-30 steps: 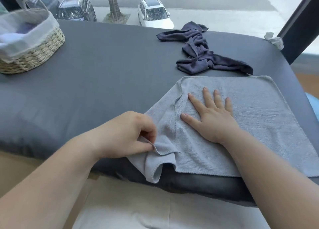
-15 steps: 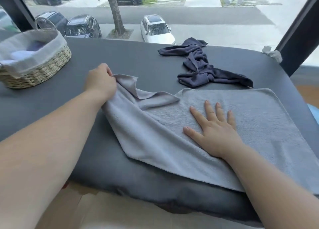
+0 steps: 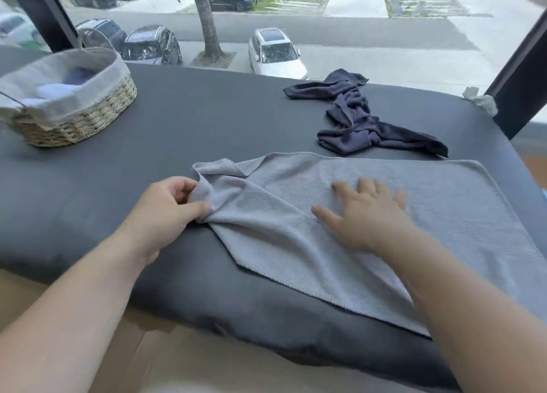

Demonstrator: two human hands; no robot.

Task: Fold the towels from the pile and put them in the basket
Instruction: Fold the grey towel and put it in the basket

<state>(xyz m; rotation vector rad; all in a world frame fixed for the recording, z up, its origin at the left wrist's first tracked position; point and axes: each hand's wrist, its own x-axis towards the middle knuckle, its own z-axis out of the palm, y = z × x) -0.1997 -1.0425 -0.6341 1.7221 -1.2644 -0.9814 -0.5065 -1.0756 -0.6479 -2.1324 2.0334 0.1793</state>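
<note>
Bare left forearm (image 3: 77,301) and bare right forearm (image 3: 479,309), uncovered from just behind the hands back to the picture's edge. Bare left hand (image 3: 165,212), sharply seen, smooth across the back. Bare right hand (image 3: 367,218), broad-backed, with fingers (image 3: 322,213) softened by blur.

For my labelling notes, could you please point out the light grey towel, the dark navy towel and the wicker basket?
light grey towel (image 3: 458,215), head view, on its flat right half.
dark navy towel (image 3: 352,117), head view, on its crumpled middle.
wicker basket (image 3: 88,120), head view, on the woven outer wall.
</note>
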